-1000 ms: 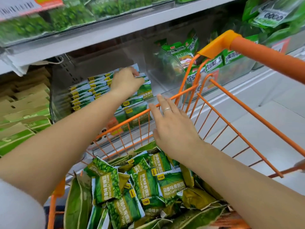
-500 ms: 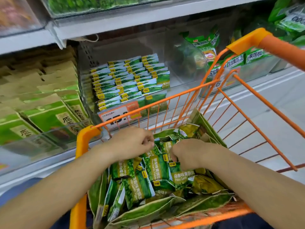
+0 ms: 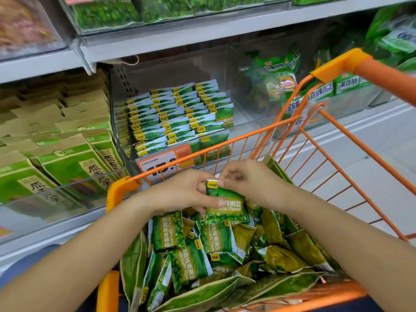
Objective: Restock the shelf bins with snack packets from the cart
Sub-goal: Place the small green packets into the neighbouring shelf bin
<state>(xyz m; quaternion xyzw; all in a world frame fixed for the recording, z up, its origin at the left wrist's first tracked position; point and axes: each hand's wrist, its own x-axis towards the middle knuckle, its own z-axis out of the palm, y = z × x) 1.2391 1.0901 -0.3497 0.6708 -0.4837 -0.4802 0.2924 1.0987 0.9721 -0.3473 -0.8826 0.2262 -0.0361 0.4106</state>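
A: What is seen, from the biggest thing down?

B: An orange wire cart [image 3: 351, 174] is parked against the shelving. Beyond its front rail, a clear shelf bin [image 3: 171, 70] is part-filled with rows of green packets. A loose heap of the same packets [image 3: 202, 251] is left in the cart.

A: And the packet in play?

B: One green pea packet [image 3: 225, 208] is held upright just above the heap. It is gripped along its left side by the left hand [image 3: 180, 194], while its top edge is pinched by the curled fingers of the right hand [image 3: 249, 183].

A: How is it likely to handle?

B: It is judged light, soft and crinkly, probably slippery; the sealed edges are best gripped, so the peas are not crushed.

A: What cannot be made out?

B: The bin's price label is half covered by the rail, and the heap's depth is hidden.
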